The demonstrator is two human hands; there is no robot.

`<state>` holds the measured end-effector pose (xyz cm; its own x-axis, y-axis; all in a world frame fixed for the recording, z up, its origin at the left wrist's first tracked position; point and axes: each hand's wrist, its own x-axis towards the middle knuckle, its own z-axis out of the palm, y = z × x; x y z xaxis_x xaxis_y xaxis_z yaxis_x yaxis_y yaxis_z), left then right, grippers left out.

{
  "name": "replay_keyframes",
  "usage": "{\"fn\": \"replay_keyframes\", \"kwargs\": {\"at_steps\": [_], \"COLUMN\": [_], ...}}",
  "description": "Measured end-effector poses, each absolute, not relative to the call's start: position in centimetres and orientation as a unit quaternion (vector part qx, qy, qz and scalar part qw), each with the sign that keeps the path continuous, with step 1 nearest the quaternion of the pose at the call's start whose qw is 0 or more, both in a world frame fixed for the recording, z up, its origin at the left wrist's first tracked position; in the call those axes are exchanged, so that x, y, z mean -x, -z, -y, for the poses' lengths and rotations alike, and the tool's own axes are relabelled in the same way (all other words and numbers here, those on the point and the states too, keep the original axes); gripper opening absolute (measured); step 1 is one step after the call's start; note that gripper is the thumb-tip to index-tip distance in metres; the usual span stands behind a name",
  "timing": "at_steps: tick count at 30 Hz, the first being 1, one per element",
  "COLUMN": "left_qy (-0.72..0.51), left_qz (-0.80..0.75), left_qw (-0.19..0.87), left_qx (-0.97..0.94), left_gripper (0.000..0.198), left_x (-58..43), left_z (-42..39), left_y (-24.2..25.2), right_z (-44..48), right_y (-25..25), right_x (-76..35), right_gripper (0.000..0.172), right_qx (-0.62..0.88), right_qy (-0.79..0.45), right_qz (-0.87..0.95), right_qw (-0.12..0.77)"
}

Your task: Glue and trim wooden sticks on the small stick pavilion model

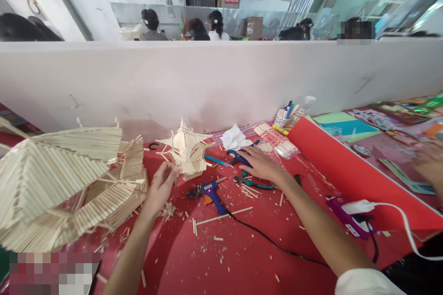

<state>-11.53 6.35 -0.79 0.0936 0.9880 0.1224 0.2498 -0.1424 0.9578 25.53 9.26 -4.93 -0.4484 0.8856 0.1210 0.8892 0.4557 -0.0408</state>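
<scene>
My left hand (164,183) is at the near left edge of a small stick-built pavilion model (183,150), thumb and fingertips pinched together. Whether they hold the model or a small piece is hidden. My right hand (259,162) lies stretched out, palm down, over a blue-handled tool (238,157), its fingers extended across it. Just below that hand are green-handled pliers (258,185). Between my hands a blue glue gun (212,193) rests on the red table, a glue stick in its back end. A blue pen-like stick (217,161) lies beside the model.
A large stick-built roof model (62,179) fills the left. Cut sticks (224,215) and scraps litter the red tabletop (249,258). White tissue (236,137), packaged sticks (277,140), a red board (353,175) and a purple power strip (349,221) stand right. Another person's hand (431,163) is beyond.
</scene>
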Motion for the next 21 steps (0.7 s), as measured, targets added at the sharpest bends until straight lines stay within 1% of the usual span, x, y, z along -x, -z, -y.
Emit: {"fn": "replay_keyframes", "kwargs": {"at_steps": [2,5,11,13,17,21], "left_qy": [-0.442,-0.442,-0.450,-0.454,-0.460,-0.462], "left_qz": [-0.507,-0.507,-0.503,-0.503,-0.496,-0.486], "left_qw": [0.417,0.415,0.418,0.414,0.411,0.416], "left_qx": [-0.612,-0.613,-0.608,-0.608,-0.611,-0.614], "left_gripper": [0.037,0.036,0.034,0.036,0.038,0.036], "left_x": [11.5,11.5,11.4,11.3,11.4,11.6], "left_z": [-6.3,-6.3,-6.2,-6.2,-6.3,-6.4], "left_y": [0.7,0.6,0.4,0.4,0.7,1.2], "right_z": [-8.3,-6.7,-4.6,-4.5,-4.6,-4.7], "right_y": [4.4,3.7,4.7,5.0,5.2,5.6], "right_x": [-25.9,-26.3,-26.6,-26.5,-26.4,-26.5], "right_gripper": [0.050,0.045,0.061,0.057,0.040,0.038], "right_qx": [0.501,0.473,0.484,0.483,0.447,0.424], "right_qy": [-0.012,-0.025,0.013,0.020,0.026,0.081], "right_qz": [0.863,0.880,0.875,0.875,0.894,0.901], "right_qw": [0.068,0.047,-0.003,-0.010,-0.011,-0.031]}}
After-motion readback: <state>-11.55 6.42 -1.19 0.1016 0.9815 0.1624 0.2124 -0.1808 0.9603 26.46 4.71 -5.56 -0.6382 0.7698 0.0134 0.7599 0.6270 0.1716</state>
